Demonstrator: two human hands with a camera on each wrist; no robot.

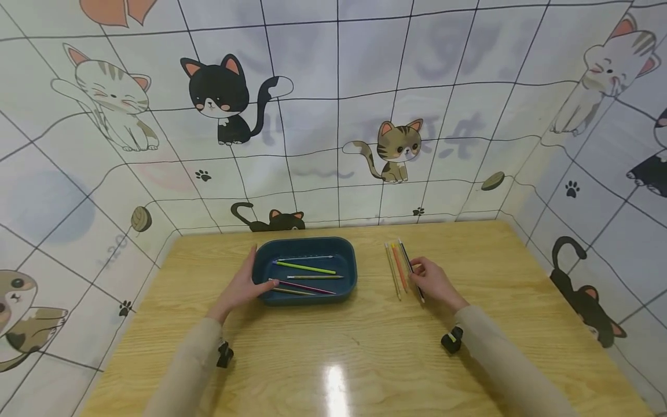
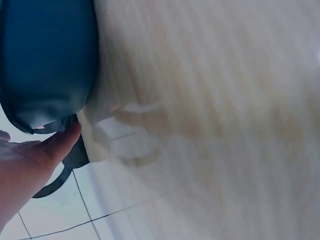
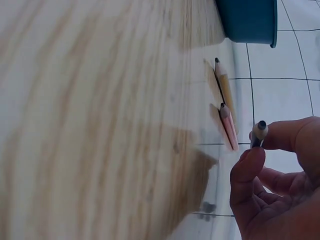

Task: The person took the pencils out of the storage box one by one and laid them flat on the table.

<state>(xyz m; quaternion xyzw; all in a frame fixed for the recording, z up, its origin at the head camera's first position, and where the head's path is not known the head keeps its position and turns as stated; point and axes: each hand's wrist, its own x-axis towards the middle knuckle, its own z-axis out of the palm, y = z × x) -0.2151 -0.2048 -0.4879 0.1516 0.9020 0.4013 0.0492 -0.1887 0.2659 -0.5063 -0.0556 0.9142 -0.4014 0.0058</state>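
Note:
My left hand [image 1: 244, 285] holds the left end of a dark blue plastic tray [image 1: 356, 267], thumb over the rim and fingers along the outer side. Several pencils lie in the tray, among them a lime-green one [image 1: 307, 267]. To the right of the tray, my right hand [image 1: 435, 282] pinches a dark pencil [image 3: 258, 134] between thumb and index finger. In the right wrist view its end points at the camera, raised off the table. Left of it, a tan pencil [image 1: 392, 271] and an orange pencil [image 1: 400, 269] lie side by side on the wood.
The light wooden table [image 1: 292, 359] ends at a wall cloth [image 1: 323, 133] printed with cats and grid lines. Similar cloth hangs on both sides. A small black device [image 1: 451, 340] is worn at the right wrist, another [image 1: 225, 354] at the left.

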